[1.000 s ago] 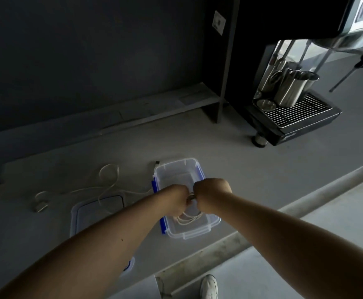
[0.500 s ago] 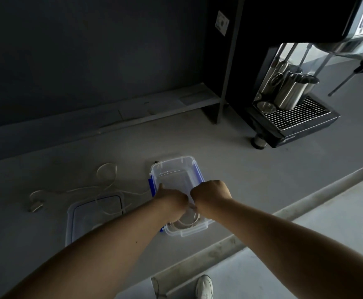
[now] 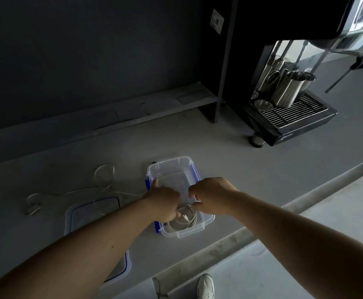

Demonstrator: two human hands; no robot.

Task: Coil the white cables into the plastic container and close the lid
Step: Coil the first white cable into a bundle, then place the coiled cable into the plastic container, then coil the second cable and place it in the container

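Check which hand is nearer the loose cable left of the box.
Left. The left hand is at the left rim of the box, toward the loose cable; the right hand is further right, over its middle.

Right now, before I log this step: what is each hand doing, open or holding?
Left hand: on the coiled cable in the container; grip cannot be told.
Right hand: fingers curled; hold cannot be told.

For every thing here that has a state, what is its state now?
plastic container: open.
lid: flat on the counter, left of the container.
coiled cable: inside the container, near end.
loose cable: uncoiled on the counter, partly across the lid.
left hand: on the coiled cable; grip unclear.
right hand: curled above the container; grip unclear.
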